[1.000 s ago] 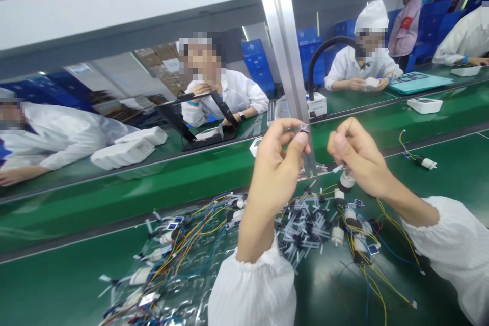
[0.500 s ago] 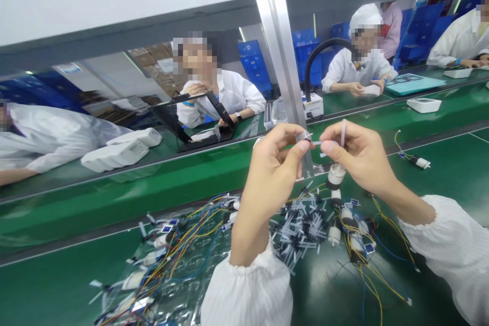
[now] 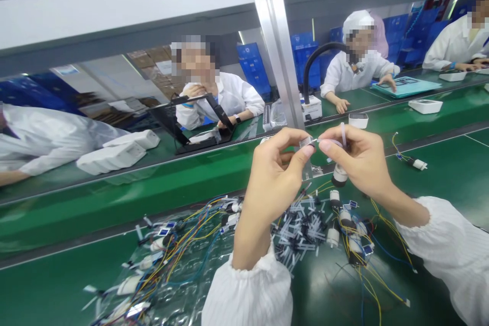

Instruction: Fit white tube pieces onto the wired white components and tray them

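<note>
Up in front of me, my left hand (image 3: 275,170) pinches a small clear piece (image 3: 304,140) with a dark part at its lower edge. Opposite it, my right hand (image 3: 359,163) grips a thin translucent tube (image 3: 343,135) between thumb and fingers, and part of the tube stands up above the fingers. The fingertips of both hands nearly meet; whether the tube touches the clear piece is too small to tell. Below lies a heap of short tubes with black connectors (image 3: 301,226). A white and black cylindrical part (image 3: 338,175) sits just under my right hand.
Wired cylindrical parts (image 3: 355,242) lie right of the heap. More wired parts (image 3: 130,285) rest on clear plastic (image 3: 179,290) at left. A single wired part (image 3: 419,164) lies far right. Beyond a metal post (image 3: 280,51), co-workers sit along another bench with white housings (image 3: 114,155).
My fingertips have drawn closer together, the tube now nearer the clear piece. Across the bench, a co-worker has put down a white housing and reached onto teal sheets.
</note>
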Demonstrator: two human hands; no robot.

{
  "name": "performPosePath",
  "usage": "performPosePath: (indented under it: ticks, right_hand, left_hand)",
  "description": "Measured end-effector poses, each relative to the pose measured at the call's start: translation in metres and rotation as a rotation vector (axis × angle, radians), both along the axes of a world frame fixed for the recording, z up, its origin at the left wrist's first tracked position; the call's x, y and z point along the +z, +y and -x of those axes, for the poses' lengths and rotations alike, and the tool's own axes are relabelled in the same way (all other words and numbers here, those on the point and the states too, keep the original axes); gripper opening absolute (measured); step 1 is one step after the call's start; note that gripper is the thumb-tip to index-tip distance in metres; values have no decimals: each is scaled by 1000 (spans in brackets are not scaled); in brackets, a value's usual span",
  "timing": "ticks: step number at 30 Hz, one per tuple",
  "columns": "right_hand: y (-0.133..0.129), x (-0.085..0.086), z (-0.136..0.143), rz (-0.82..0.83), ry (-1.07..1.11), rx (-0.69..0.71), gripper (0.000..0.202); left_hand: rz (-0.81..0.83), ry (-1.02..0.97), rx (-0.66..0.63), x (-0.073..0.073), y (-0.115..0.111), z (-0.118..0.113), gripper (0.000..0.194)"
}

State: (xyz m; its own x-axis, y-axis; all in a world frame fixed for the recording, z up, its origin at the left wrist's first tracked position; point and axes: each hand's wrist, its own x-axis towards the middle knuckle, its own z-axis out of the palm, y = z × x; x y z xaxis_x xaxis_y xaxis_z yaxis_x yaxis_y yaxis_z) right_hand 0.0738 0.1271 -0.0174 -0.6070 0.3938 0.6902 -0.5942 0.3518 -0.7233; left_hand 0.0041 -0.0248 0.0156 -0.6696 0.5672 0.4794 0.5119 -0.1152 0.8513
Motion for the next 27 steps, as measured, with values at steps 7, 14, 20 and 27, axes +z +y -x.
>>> performPosePath:
  ticks: [7, 14, 20, 27]
  right_hand:
    - [1, 0, -1, -29, 3, -60, 31]
    - [0, -2, -1, -71, -16, -61, 21]
    - [1, -2, -1, -89, 3, -46, 16]
    - [1, -7, -4, -169, 14, -124, 15]
  left_hand:
    - [-6, -13, -5, -2, 2, -1, 8]
    - [-1, 18, 26, -4, 5, -1, 4]
    - [17, 137, 77, -12, 9, -1, 9]
    - [61, 293, 158, -18, 13, -3, 15]
